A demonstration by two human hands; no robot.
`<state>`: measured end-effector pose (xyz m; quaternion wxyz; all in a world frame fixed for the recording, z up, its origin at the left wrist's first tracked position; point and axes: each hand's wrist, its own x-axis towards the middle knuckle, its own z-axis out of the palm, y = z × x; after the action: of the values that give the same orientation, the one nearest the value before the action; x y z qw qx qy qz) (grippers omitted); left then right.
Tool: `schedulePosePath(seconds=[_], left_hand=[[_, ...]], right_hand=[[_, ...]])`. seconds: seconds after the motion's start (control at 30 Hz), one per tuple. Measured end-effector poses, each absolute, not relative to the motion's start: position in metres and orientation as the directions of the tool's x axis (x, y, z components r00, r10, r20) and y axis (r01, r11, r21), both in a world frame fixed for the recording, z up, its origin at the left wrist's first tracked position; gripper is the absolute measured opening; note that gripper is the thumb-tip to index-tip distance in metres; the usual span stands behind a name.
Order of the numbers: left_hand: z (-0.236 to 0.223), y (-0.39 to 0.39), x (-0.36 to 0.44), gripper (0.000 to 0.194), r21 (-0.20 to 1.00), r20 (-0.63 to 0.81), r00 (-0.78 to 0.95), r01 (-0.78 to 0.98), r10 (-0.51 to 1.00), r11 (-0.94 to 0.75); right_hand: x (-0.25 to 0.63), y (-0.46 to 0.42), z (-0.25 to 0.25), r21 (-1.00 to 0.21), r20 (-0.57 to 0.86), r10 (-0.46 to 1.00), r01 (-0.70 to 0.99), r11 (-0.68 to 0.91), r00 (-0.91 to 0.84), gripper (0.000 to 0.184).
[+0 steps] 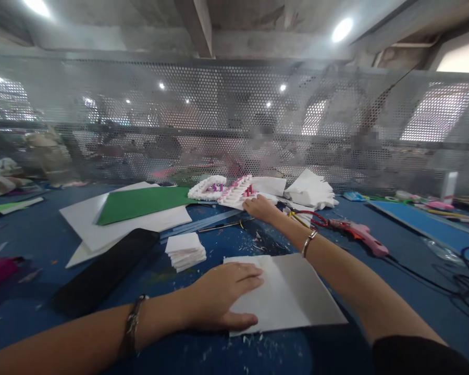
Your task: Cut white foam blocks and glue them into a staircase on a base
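Observation:
My left hand (229,296) lies flat with fingers stretched over a sheet of white paper or thin board (297,291), holding nothing. My right hand (261,208) reaches forward to the far side of the work area. Its fingers are curled together beside a pink-and-white stepped model (236,190); what they pinch, if anything, is hidden. Left of the model sits a white piece with purple parts (208,187). A stack of small white squares (185,250) rests beyond my left hand. Clear strips (203,223) and a thin pen-like tool (219,227) lie between the stack and the model.
A pink glue gun (357,235) with a black cord lies at right, near a blue board (433,226). At left are a black case-like object (109,271), a green sheet (144,203) and white sheets (84,213). Crumpled white pieces (310,190) stand before a perforated screen (219,114).

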<state>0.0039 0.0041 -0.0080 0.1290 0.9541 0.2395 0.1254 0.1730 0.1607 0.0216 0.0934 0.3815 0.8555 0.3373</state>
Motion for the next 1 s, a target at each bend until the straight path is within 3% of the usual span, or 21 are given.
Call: schedulePosePath(seconds=[0.13,0.23,0.33,0.6,0.73,0.83,0.9,1.0], left_hand=[[-0.010,0.005,0.005,0.053,0.282,0.179,0.863,0.416,0.473,-0.864],[-0.011,0.005,0.005,0.052,0.278,0.174,0.861,0.423,0.478,-0.863],[-0.011,0.006,0.005,0.050,0.290,0.181,0.859,0.418,0.479,-0.861],[-0.018,0.012,0.006,0.030,0.427,0.313,0.810,0.347,0.496,-0.835],[-0.020,0.017,0.003,0.015,0.446,0.426,0.669,0.431,0.609,-0.785],[-0.021,0.025,0.001,0.007,0.545,0.434,0.443,0.564,0.785,-0.620],[-0.023,0.029,-0.001,0.020,0.648,0.391,0.322,0.569,0.862,-0.506],[-0.024,0.034,-0.001,0.029,0.715,0.367,0.306,0.510,0.878,-0.477]], right_hand=[[0.175,0.139,0.024,0.715,0.089,0.624,0.486,0.503,-0.776,0.032],[0.180,0.116,0.029,0.754,0.102,0.531,0.414,0.510,-0.841,0.021],[0.184,0.094,0.030,0.789,0.144,0.445,0.374,0.488,-0.884,0.027],[0.179,0.052,0.002,0.818,0.306,0.286,0.405,0.409,-0.908,0.024],[0.177,0.045,-0.006,0.811,0.308,0.188,0.361,0.460,-0.933,0.024],[0.183,0.042,-0.004,0.803,0.329,0.097,0.332,0.495,-0.939,0.024],[0.188,0.040,-0.002,0.788,0.366,0.037,0.331,0.519,-0.930,0.024],[0.191,0.040,0.002,0.745,0.428,0.003,0.355,0.564,-0.904,0.022]])
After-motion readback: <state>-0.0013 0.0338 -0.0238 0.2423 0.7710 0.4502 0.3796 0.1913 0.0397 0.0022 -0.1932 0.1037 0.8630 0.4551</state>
